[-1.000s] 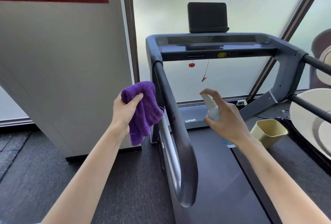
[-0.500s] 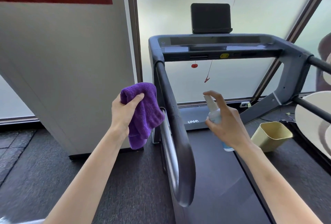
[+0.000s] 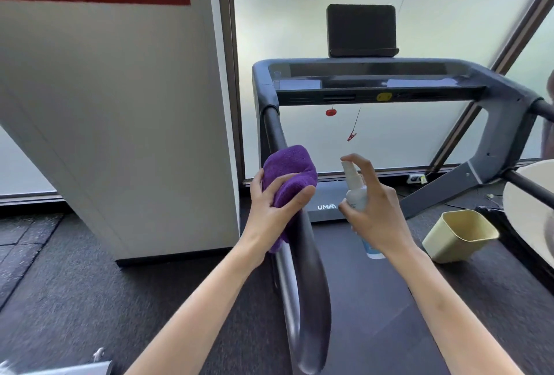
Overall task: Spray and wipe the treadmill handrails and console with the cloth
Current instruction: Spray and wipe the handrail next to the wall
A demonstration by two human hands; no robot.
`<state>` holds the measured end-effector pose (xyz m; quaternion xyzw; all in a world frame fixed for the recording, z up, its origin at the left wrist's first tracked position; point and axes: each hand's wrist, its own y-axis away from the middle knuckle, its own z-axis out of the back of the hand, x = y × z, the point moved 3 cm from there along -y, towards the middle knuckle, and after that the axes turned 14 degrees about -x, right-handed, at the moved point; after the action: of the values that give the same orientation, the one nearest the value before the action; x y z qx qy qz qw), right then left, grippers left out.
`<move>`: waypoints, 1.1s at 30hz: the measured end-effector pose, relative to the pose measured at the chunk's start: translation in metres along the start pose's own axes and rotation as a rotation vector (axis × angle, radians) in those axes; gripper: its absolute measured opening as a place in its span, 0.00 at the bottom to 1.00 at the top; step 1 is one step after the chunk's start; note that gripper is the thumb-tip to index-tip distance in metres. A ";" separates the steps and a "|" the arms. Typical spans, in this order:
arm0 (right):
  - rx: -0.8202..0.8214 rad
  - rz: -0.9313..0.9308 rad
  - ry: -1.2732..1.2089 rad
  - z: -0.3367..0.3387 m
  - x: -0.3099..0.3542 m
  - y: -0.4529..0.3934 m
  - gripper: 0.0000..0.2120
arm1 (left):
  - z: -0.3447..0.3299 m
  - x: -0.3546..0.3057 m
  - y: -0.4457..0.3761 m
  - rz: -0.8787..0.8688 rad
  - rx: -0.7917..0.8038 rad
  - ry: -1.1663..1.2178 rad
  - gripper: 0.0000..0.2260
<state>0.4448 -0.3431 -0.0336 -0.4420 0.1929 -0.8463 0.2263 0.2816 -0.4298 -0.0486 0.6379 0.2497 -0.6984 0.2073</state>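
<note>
Two hands, one purple cloth, one spray bottle, one treadmill, one yellow bin, one black tablet

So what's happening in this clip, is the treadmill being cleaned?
Yes. A person is cleaning the treadmill. Their left hand presses a purple cloth around the left handrail, its grip wrapped over the bar. The right hand holds a small spray bottle just beside it, index finger on the nozzle. The console beyond is not being touched, and a pale bin lies tipped by the belt.
</note>
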 end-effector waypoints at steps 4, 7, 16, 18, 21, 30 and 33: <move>0.003 0.007 0.002 -0.005 -0.003 -0.005 0.32 | -0.006 0.004 -0.013 0.014 -0.091 0.005 0.03; 0.008 0.002 -0.003 -0.010 -0.005 -0.009 0.32 | -0.012 0.009 -0.020 0.014 -0.134 0.010 0.02; 0.038 0.015 -0.038 -0.038 -0.005 -0.027 0.32 | -0.016 0.011 -0.064 0.030 -0.148 -0.045 0.05; 0.047 0.012 -0.041 -0.045 -0.006 -0.032 0.33 | -0.017 0.011 -0.078 0.050 -0.141 -0.044 0.04; 0.037 0.030 -0.031 -0.054 -0.007 -0.042 0.33 | -0.017 0.013 -0.099 0.072 -0.167 -0.033 0.07; 0.026 0.027 -0.006 -0.073 -0.005 -0.069 0.33 | -0.021 0.008 -0.135 0.137 -0.205 0.007 0.19; 0.027 0.029 0.001 -0.074 -0.003 -0.070 0.33 | -0.020 0.008 -0.132 0.144 -0.160 0.004 0.14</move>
<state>0.3699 -0.2746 -0.0386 -0.4356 0.1881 -0.8458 0.2441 0.2162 -0.3133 -0.0470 0.6371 0.2586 -0.6582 0.3067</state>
